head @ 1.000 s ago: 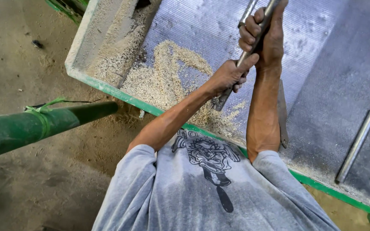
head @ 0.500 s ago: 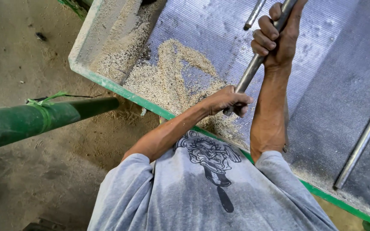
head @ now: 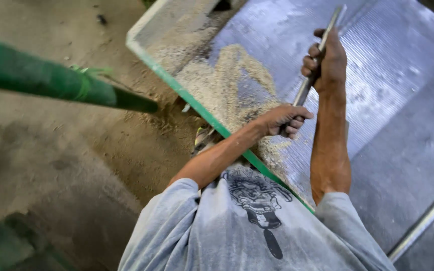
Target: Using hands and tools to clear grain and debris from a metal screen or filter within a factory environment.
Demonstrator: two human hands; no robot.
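Observation:
I grip a long metal rod (head: 322, 47) with both hands. My left hand (head: 282, 119) holds its lower part, close to the green rim. My right hand (head: 327, 60) is wrapped around it higher up, arm stretched out. The rod slants down into a heap of pale grain or sawdust (head: 232, 90) lying on a ribbed grey metal tray (head: 393, 85). The rod's lower end is hidden behind my left hand and the heap. My grey printed shirt fills the bottom of the view.
The tray has a green front rim (head: 177, 85). A thick green pole (head: 46, 80) with a cord tied round it reaches in from the left over a dirt floor (head: 76, 165). A second metal bar (head: 420, 226) lies at the lower right.
The view has swung, so tray and pole sit more to the right and higher. My left hand slid down the rod toward the rim; both hands keep their hold.

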